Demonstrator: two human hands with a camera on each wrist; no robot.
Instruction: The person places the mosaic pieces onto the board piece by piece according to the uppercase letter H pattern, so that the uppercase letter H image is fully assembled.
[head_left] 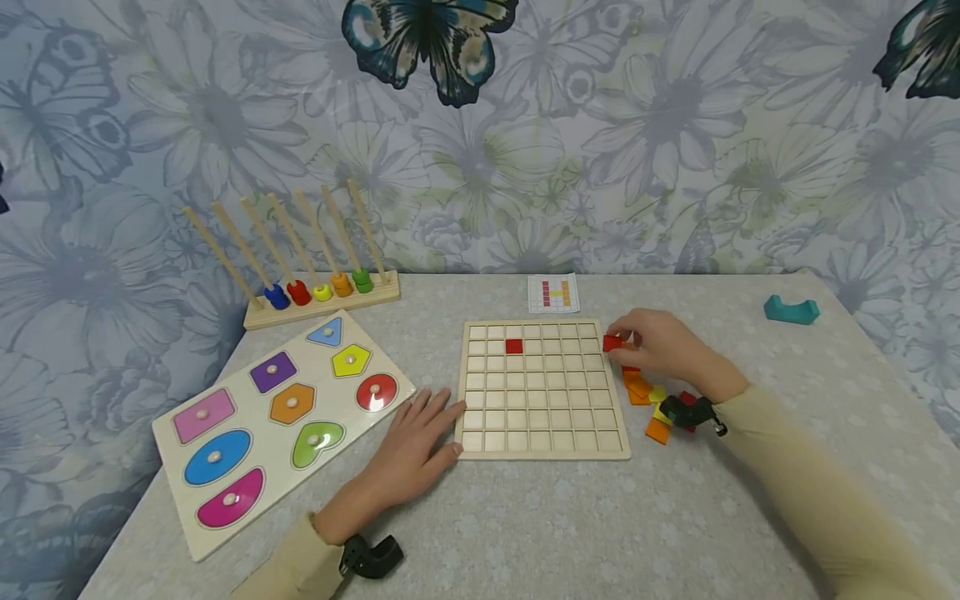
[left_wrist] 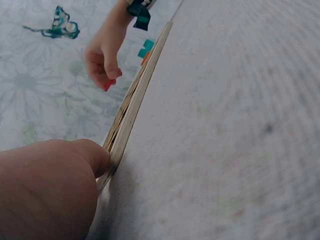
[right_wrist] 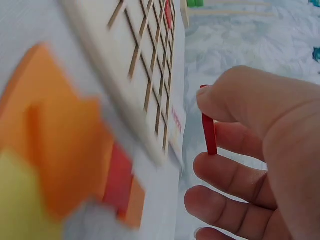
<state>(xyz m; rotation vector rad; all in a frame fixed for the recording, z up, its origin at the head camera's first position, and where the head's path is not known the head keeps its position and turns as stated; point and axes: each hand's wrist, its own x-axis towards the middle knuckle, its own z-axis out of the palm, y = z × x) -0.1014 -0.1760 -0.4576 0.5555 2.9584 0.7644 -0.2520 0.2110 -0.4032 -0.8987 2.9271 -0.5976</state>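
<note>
A wooden grid board (head_left: 543, 400) lies in the middle of the table, one red square tile (head_left: 513, 346) sitting in a cell of its top row. My right hand (head_left: 660, 346) pinches another red tile (right_wrist: 209, 127) between thumb and fingers, at the board's upper right edge. Under and beside that hand lies a loose pile of orange, yellow and red tiles (head_left: 639, 387). My left hand (head_left: 412, 450) rests with spread fingers at the board's left edge; in the left wrist view its thumb (left_wrist: 95, 155) touches the board's side.
A shape puzzle board (head_left: 255, 442) with knobbed pieces lies at the left. Behind it stands a wooden peg stacker (head_left: 322, 300) with coloured beads. A small pattern card (head_left: 553, 293) lies beyond the grid board. A teal curved block (head_left: 791, 310) sits at the far right.
</note>
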